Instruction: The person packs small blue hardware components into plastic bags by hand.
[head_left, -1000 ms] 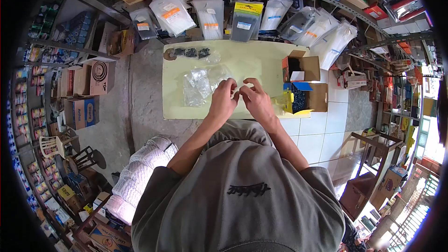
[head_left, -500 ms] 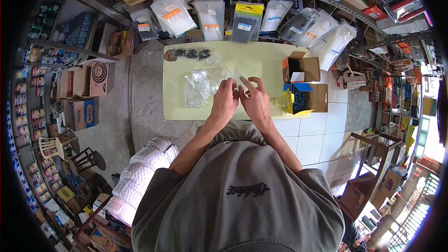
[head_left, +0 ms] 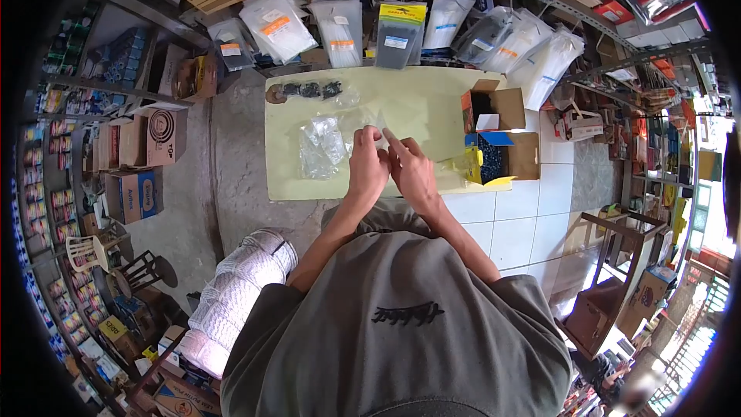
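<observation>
My left hand (head_left: 369, 168) is closed, its thumb and fingers pinching a small clear plastic bag (head_left: 381, 120) above the near half of the pale yellow table (head_left: 432, 93). Close against it, my right hand (head_left: 414, 177) has its index finger stretched along the same bag, the other fingers curled. The bag's lower part is hidden by my fingers. Left of my hands lie several loose clear plastic bags (head_left: 323, 147). Farther back, small packs of black pieces (head_left: 312, 90) rest in a row beside a brown round piece (head_left: 275, 93).
At the table's right end stand an open box with dark contents (head_left: 480, 100) and a blue-and-yellow open box of small dark pieces (head_left: 492, 161). Packs of cable ties (head_left: 398, 37) hang along the back shelf. A white rope roll (head_left: 239, 293) is on the floor at left.
My right hand has turned inward and drawn closer to my left, its index finger now pointing along the bag. The whole view has shifted slightly.
</observation>
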### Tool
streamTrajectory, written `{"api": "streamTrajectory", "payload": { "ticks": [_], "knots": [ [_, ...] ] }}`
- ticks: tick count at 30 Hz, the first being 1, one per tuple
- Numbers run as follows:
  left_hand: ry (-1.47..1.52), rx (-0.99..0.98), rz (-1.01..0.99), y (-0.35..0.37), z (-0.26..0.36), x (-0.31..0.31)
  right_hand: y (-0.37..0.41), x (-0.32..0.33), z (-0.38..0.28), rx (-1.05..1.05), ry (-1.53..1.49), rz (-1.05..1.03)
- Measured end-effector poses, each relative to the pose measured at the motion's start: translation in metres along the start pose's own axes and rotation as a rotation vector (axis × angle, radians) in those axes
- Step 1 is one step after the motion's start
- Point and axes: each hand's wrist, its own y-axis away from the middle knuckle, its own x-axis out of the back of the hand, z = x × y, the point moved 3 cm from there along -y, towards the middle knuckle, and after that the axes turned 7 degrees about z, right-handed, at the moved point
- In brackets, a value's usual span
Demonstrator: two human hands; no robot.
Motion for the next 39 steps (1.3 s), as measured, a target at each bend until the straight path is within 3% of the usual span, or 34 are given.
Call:
{"api": "streamTrajectory", "payload": {
  "ticks": [4, 11, 13, 14, 16, 17, 19, 22, 26, 28, 32, 34, 39],
  "knots": [
    [-0.062, 0.199, -0.128, 0.001, -0.002, 0.0, 0.003, -0.005, 0.009, 0.007, 0.108, 0.019],
    [-0.018, 0.268, -0.176, 0.007, -0.017, -0.011, 0.0, 0.001, 0.028, -0.087, 0.169, -0.051],
    [0.029, 0.005, -0.112, 0.007, -0.013, -0.011, -0.003, 0.005, 0.031, -0.115, 0.153, -0.038],
    [0.03, 0.004, -0.115, 0.007, -0.016, -0.009, -0.005, 0.008, 0.033, -0.117, 0.155, -0.037],
    [0.08, -0.216, -0.203, 0.003, -0.004, 0.003, -0.008, 0.013, 0.034, -0.073, 0.063, -0.088],
    [0.079, -0.216, -0.204, 0.0, 0.0, 0.011, -0.008, 0.016, 0.032, -0.073, 0.062, -0.088],
    [0.044, -0.372, -0.41, -0.002, 0.013, 0.02, -0.007, 0.019, 0.028, -0.055, -0.045, -0.149],
    [-0.024, -0.453, -0.47, -0.001, 0.014, 0.013, -0.007, 0.022, 0.021, 0.006, 0.0, -0.185],
    [-0.007, -0.504, -0.479, 0.006, -0.005, -0.008, -0.003, 0.021, 0.018, -0.067, -0.076, -0.221],
    [0.071, -0.427, -0.377, 0.009, -0.005, -0.011, -0.001, 0.024, 0.018, -0.205, -0.013, -0.198],
    [0.085, -0.42, -0.309, 0.017, 0.0, -0.017, 0.008, 0.024, 0.022, -0.189, 0.025, -0.082],
    [0.07, -0.379, -0.264, 0.021, 0.0, -0.02, 0.009, 0.028, 0.019, -0.064, 0.049, 0.06],
    [0.038, -0.366, -0.227, 0.022, 0.004, -0.026, 0.013, 0.031, 0.023, -0.073, 0.004, 0.032]
  ]
}}
